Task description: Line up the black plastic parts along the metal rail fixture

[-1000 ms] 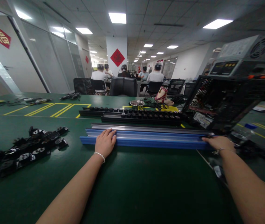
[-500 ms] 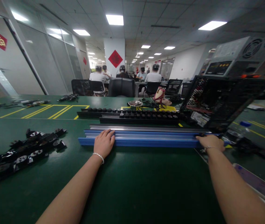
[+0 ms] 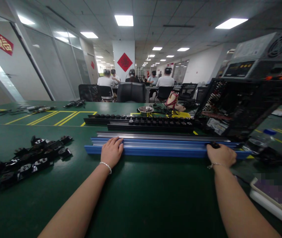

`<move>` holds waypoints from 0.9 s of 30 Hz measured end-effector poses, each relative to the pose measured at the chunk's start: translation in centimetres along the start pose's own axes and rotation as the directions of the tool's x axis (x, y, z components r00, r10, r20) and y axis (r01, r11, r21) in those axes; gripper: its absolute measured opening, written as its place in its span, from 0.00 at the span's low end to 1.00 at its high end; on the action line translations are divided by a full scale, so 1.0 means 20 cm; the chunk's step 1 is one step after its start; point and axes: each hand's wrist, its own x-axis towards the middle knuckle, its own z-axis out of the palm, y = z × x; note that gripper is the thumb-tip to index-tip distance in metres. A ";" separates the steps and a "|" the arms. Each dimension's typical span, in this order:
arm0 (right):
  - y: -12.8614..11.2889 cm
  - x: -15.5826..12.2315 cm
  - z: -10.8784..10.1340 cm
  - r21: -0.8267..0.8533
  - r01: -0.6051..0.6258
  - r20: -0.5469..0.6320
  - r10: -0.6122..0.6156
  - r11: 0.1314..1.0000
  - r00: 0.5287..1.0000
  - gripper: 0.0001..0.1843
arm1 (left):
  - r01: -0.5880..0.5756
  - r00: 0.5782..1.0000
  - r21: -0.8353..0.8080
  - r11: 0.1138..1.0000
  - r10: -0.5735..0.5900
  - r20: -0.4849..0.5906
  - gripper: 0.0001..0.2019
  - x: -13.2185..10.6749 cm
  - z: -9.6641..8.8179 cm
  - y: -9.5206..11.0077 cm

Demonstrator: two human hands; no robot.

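Observation:
A long blue channel rail [image 3: 165,151] lies crosswise on the green table in front of me. My left hand [image 3: 111,152] rests over its left part, the fingers together and hooked over the near wall. Toward the right end, my right hand [image 3: 221,154] is closed, a small black part [image 3: 214,144] showing at its thumb and fingertips, in or just over the channel. The part's exact kind is hard to make out. A dark rail with a shiny grey surface [image 3: 141,135] lies directly behind the blue one.
Several black modules [image 3: 26,162] lie left. Behind the rails stand black strips with parts [image 3: 153,122] and a metal bowl [image 3: 145,109]. An open computer case [image 3: 242,105], a bottle [image 3: 258,142] and a pale-edged flat object [image 3: 269,201] are right. People sit beyond.
My right hand has shifted a little left along the blue rail with the black part, and more of the rail's right end shows. My left hand stays on the rail. The view has turned slightly.

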 end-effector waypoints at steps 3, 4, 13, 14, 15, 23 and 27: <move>-0.02 -0.01 -0.01 -0.041 -0.035 0.008 0.036 0.999 0.999 0.26 | -0.001 1.000 -0.004 1.000 0.001 0.000 0.19 0.00 0.00 0.00; -0.02 -0.01 -0.01 -0.047 -0.029 0.011 0.030 0.998 0.999 0.26 | -0.001 1.000 -0.003 1.000 0.001 -0.001 0.19 0.00 0.00 0.00; -0.02 -0.02 0.01 -0.056 0.012 0.006 -0.012 0.998 1.000 0.26 | -0.007 1.000 0.021 1.000 0.007 0.006 0.19 0.00 0.00 0.00; -0.02 -0.02 0.01 -0.052 0.017 0.003 -0.017 0.999 1.000 0.26 | -0.007 1.000 0.022 1.000 0.007 0.006 0.19 0.00 0.00 0.00; -0.02 -0.02 0.01 -0.049 0.020 0.002 -0.020 0.999 1.000 0.26 | -0.007 1.000 0.023 1.000 0.007 0.005 0.19 0.00 0.00 0.00; -0.03 -0.03 0.02 -0.032 0.012 -0.009 -0.012 0.999 1.000 0.25 | -0.003 1.000 0.014 1.000 0.003 -0.001 0.19 0.00 0.00 -0.01; -0.04 -0.04 0.02 -0.017 0.020 -0.011 -0.020 1.000 1.000 0.24 | -0.001 1.000 0.005 1.000 0.001 0.000 0.19 0.00 0.00 -0.01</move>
